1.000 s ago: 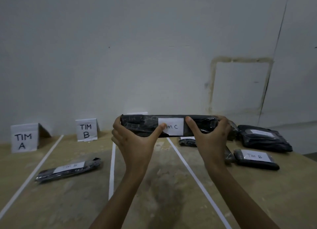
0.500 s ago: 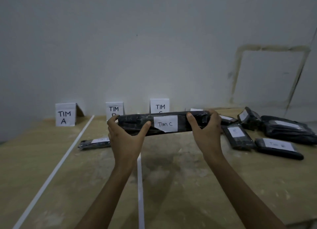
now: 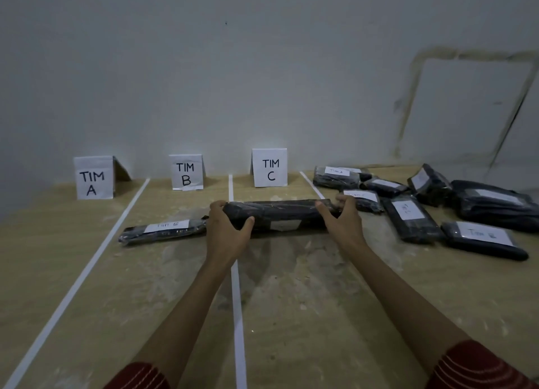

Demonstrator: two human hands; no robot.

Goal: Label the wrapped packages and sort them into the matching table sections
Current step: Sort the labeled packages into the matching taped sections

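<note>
The package [image 3: 280, 216] is lying crosswise just in front of the C sign [image 3: 269, 168], down at table level. Its left end is reaching over the tape line [image 3: 237, 301] that runs left of that sign. Whether it is resting on the table [image 3: 291, 330] cannot be told. Its white label [image 3: 285, 225] is showing low on the near side, the writing unreadable.

The left hand [image 3: 226, 232] is grasping the left end, fingers curling over the top and thumb pressing the near face. The right hand [image 3: 345, 222] is grasping the right end, thumb over the near top edge and fingers wrapping the far side.

Left of the C sign, the B sign [image 3: 186, 172] and, farther left, the A sign [image 3: 93, 178] are standing by the wall. A slim package [image 3: 163, 231] is lying to the front left of the C sign, its right end just beside the left hand. Right of the C sign, a pile [image 3: 414, 219] of labelled packages is sitting past another tape line. Red sleeves [image 3: 478, 368] are showing nearest the camera.
</note>
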